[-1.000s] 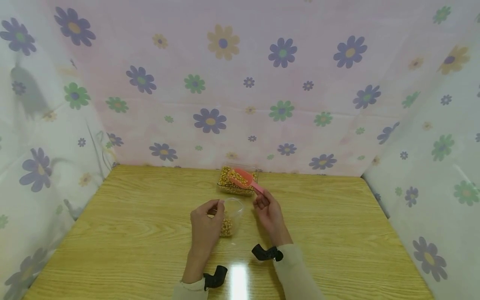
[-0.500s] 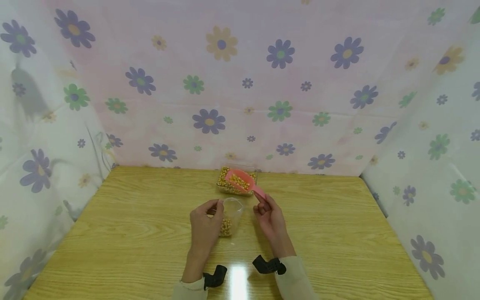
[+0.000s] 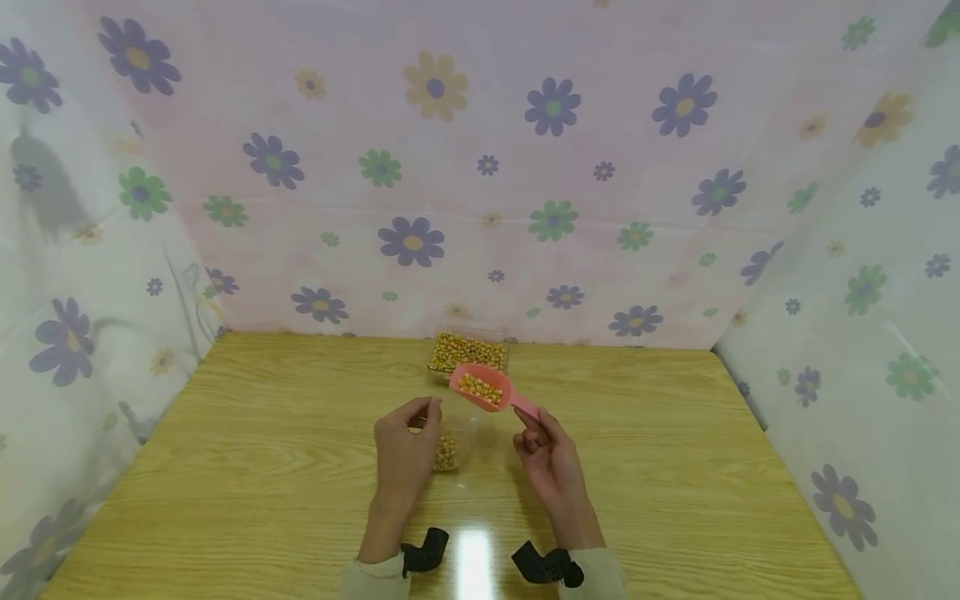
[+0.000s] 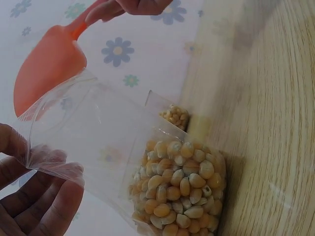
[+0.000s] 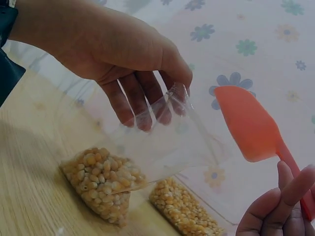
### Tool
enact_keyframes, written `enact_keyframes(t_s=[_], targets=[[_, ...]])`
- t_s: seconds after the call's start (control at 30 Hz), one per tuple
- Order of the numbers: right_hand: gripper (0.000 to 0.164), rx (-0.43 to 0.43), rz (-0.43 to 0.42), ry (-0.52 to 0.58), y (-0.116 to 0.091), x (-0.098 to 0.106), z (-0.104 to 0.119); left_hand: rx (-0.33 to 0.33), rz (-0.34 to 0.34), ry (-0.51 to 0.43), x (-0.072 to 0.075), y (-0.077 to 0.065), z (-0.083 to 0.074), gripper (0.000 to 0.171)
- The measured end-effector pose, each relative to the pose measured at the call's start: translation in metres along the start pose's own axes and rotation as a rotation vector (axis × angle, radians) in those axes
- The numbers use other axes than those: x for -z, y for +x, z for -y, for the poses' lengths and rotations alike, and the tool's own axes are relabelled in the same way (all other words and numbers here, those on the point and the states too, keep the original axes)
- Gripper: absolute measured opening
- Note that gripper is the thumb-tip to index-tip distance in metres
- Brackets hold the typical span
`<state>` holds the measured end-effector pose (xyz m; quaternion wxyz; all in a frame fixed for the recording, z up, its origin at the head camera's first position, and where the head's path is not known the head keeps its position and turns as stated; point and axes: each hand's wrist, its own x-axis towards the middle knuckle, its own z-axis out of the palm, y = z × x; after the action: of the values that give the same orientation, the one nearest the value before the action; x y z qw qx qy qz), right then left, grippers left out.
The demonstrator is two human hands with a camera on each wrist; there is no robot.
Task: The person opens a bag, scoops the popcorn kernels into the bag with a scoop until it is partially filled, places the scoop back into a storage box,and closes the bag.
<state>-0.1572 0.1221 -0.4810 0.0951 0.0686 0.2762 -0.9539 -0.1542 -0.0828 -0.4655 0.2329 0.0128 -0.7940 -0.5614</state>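
Note:
My left hand pinches the rim of a clear plastic bag, whose bottom is filled with corn kernels and rests on the table. In my right hand is the handle of a pink-red scoop, gripped between thumb and fingers. Yellow kernels fill the scoop's bowl, which hangs level between the bag's mouth and a clear box of corn behind it. From the left wrist view, the scoop's front edge overlaps the bag's open mouth.
The wood-grain table spreads out on both sides of the hands. A flowered cloth rises along its back edge and sides. The corn box stands near that back edge, just beyond the bag.
My right hand has drawn the loaded scoop back and up from over the corn box toward the bag, levelling it. The left hand keeps its pinch on the bag.

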Motion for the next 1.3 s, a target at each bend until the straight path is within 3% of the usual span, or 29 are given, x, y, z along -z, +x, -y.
enact_keyframes(t_s=[0.33,0.6,1.03,1.3], targets=[[0.037,0.007,-0.027,-0.062,-0.006,0.001,0.006,0.01,0.009,-0.002,0.0,0.001,-0.002,0.015],[0.039,0.053,0.03,-0.241,-0.009,0.005,0.017,0.0,0.009,0.003,0.001,-0.001,-0.004,0.015],[0.03,0.062,-0.022,-0.367,-0.012,-0.006,0.016,-0.066,0.018,0.038,-0.002,0.001,-0.003,0.016],[0.03,0.106,-0.048,-0.455,-0.014,-0.013,0.015,-0.066,0.008,0.042,0.0,0.001,-0.003,0.015]])
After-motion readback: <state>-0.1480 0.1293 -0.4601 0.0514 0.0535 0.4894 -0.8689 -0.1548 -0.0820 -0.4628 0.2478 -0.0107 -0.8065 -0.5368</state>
